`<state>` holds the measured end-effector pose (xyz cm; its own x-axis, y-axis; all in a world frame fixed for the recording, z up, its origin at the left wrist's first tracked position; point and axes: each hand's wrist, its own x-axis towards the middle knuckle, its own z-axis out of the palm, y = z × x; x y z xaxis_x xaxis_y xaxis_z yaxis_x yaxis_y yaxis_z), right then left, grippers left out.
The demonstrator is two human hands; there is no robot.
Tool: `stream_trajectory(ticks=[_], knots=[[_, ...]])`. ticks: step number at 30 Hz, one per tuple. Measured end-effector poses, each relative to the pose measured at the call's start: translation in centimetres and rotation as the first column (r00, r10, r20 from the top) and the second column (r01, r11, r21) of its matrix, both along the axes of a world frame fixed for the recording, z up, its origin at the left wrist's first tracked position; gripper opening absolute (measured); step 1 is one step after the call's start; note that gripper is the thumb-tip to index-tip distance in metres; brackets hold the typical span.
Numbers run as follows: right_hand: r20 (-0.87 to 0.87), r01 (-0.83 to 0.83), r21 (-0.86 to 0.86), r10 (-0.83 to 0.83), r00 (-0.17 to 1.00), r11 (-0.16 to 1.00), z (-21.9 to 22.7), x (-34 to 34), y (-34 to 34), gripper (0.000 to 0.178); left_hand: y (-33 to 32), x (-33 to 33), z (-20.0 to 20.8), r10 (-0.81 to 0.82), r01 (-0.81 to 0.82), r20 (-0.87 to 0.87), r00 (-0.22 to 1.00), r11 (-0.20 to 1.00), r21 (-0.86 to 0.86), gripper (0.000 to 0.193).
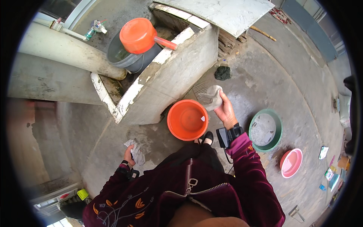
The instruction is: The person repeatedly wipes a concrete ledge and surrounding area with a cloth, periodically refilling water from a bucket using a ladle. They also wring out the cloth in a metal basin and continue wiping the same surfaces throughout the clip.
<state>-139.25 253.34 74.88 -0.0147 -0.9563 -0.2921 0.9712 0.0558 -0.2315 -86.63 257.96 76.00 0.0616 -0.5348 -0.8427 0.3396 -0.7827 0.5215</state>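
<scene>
My right hand (225, 112) is closed on a limp light-grey cloth (214, 97), raised just right of an orange basin (185, 130). Its exact kind I cannot tell. Low on the left, my left hand (129, 154) grips a crumpled whitish cloth (138, 153), apart from the basin. On the floor in front of my feet, the orange basin stands beside the concrete wall of a sink. A small white piece (203, 118) shows against its inner right side.
An orange dipper (137, 36) rests over a dark bucket (147, 59) in the concrete sink (176, 62). To the right are a green basin (279, 130) and a pink basin (298, 160). A dark crumpled thing (222, 73) lies beyond my right hand.
</scene>
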Motion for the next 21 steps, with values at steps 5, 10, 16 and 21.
stream_trajectory(ticks=[5, 10, 16, 21], knots=[[-0.062, 0.000, 0.035, 0.002, 0.998, 0.999, 2.5, -2.1, -5.0, 0.034, -0.9, -1.4, -1.5, 0.105, -0.111, -0.078, 0.991, 0.992, -0.066, 0.025], [-0.191, 0.052, 0.001, -0.051, 0.980, 0.999, 4.1, -5.1, -10.5, 0.036, -0.5, -2.3, -2.0, 0.181, -0.190, -0.128, 0.975, 0.980, -0.066, 0.024], [-0.340, 0.014, -0.085, -0.042, 0.939, 0.996, 5.7, -10.8, -19.6, 0.032, -0.2, -4.7, -3.5, 0.233, -0.244, -0.102, 0.967, 0.964, -0.106, 0.026], [-0.759, 0.154, -0.245, -0.289, 0.583, 0.957, 6.8, -14.9, -31.0, 0.021, -0.4, -11.9, -4.1, 0.315, -0.327, -0.098, 0.944, 0.930, -0.166, 0.024]])
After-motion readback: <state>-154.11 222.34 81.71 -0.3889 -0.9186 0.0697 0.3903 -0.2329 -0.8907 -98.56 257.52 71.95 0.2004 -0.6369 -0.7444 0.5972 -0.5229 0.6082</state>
